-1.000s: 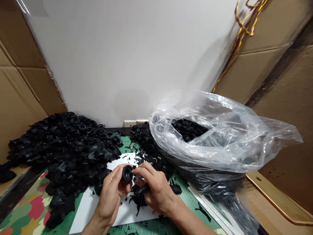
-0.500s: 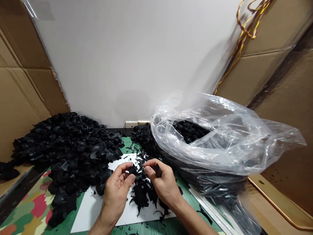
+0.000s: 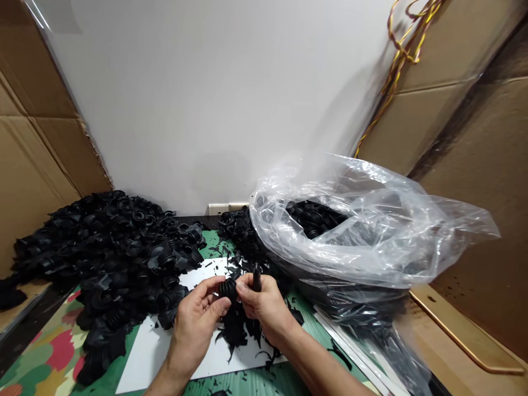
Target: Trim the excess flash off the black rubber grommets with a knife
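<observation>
Between thumb and fingers of my left hand [image 3: 194, 319] is a small black ribbed rubber bellows [image 3: 227, 288]. My right hand [image 3: 270, 311] meets the bellows from the right, its thumb and fingertips pinched at the edge of it. A slim black stick-like tool [image 3: 257, 278] pokes up from the right hand's closed fingers; its lower end is hidden. Beneath both hands, black rubber scraps [image 3: 231, 333] lie on a white sheet [image 3: 142, 352].
At left a big heap of black rubber bellows [image 3: 119, 242] spreads over the green tabletop [image 3: 212, 242]. An open clear plastic bag [image 3: 284, 250] of black ribbed parts stands at right. Behind it a scrap pile [image 3: 239, 225] sits near the wall. A gold phone [image 3: 462, 330] lies far right.
My right hand has closed in on the bellows and now touches it; before, there was a gap. The stick-like tool has turned more upright. The whole view has shifted slightly.
</observation>
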`<action>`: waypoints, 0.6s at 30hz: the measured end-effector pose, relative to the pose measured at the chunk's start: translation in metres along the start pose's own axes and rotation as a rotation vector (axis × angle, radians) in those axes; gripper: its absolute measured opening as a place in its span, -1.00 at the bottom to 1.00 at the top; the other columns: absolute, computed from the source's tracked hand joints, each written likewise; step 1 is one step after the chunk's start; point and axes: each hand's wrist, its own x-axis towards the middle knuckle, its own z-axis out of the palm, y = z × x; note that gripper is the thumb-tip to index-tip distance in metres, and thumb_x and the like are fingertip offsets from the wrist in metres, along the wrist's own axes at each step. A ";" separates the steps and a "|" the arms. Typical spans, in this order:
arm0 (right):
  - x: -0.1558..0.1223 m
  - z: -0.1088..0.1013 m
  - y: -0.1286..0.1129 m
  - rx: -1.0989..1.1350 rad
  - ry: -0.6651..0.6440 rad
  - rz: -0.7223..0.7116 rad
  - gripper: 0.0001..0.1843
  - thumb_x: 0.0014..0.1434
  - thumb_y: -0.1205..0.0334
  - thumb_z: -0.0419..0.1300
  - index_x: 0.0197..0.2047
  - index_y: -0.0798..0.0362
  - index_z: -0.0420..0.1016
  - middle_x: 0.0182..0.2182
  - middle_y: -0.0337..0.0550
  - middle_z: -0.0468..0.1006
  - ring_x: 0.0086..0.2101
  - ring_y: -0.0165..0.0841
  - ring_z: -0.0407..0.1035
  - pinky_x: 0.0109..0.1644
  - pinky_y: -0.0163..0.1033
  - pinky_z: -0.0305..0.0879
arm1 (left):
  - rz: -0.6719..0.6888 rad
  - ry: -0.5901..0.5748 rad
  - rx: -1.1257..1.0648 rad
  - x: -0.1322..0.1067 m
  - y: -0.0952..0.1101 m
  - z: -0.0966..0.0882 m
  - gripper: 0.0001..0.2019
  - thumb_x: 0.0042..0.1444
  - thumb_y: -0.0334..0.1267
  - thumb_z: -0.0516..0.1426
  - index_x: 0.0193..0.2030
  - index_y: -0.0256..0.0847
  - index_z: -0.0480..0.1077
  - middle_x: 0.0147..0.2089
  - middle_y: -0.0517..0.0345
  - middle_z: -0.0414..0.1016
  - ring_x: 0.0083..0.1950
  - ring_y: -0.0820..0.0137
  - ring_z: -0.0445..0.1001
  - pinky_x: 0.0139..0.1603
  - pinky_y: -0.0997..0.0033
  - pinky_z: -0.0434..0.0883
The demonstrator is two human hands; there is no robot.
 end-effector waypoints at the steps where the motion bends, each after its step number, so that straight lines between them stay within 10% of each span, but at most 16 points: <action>1: 0.000 0.000 -0.001 0.025 0.016 0.021 -0.57 -0.30 -0.02 0.39 -0.63 0.10 0.29 -0.80 -0.46 0.13 -0.75 -0.64 -0.12 -0.67 -0.40 -0.27 | -0.036 -0.002 -0.014 0.000 0.003 0.001 -0.63 -0.19 -0.19 0.28 -0.19 -0.26 0.48 -0.50 0.24 0.48 -0.53 0.47 0.39 -0.53 0.50 0.34; 18: -0.001 0.002 -0.003 0.116 -0.015 0.107 -0.54 -0.31 -0.01 0.41 -0.62 0.09 0.25 -0.79 -0.48 0.13 -0.76 -0.68 -0.17 -0.67 -0.42 -0.33 | 0.063 -0.032 -0.006 -0.002 0.006 0.004 -0.65 -0.28 -0.31 0.32 -0.23 -0.19 0.55 -0.42 0.19 0.55 -0.49 0.44 0.44 -0.54 0.53 0.38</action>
